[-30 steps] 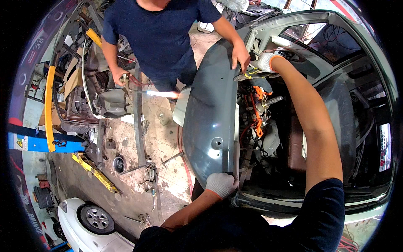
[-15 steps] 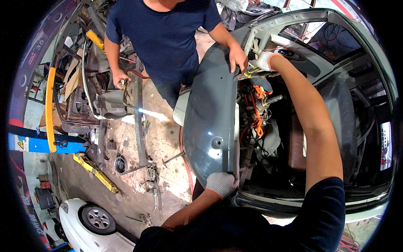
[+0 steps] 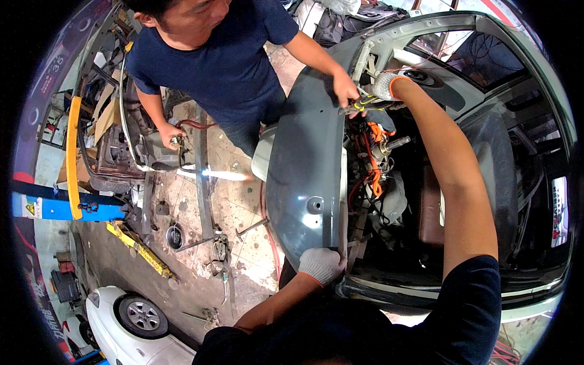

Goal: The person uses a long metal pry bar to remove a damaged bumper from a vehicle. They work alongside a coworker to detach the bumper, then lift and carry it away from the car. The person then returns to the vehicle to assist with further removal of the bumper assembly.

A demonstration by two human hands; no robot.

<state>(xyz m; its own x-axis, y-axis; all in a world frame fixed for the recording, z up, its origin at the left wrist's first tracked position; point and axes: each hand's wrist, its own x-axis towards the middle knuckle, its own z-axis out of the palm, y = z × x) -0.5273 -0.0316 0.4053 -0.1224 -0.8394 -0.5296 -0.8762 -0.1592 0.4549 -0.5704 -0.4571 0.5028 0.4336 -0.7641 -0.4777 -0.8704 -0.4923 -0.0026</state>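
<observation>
My left hand (image 3: 320,266), in a white knit glove, is closed on the near end of a curved grey car body panel (image 3: 304,158); its fingertips are hidden at the edge. My right hand (image 3: 386,86), gloved too, grips the handles of yellow-and-black pliers (image 3: 367,104). Their jaws reach the panel's right edge near its far end. Right beside the jaws is a co-worker's bare hand (image 3: 347,90). In the other hand the co-worker holds a lit gas torch (image 3: 177,141), its bright flame (image 3: 225,175) pointing toward the panel.
Right of the panel lies the open car body, with orange wiring (image 3: 374,176) and a brown box-like piece (image 3: 431,210) inside. Metal bars and a floor stand (image 3: 220,255) are on the floor at left. A white car (image 3: 131,325) stands at lower left, near a blue-and-yellow lift (image 3: 73,207).
The co-worker has bent forward and shifted left, the head coming into view. Their hand on the panel has moved to the plier jaws, and the torch sits slightly lower. My hands have barely moved.
</observation>
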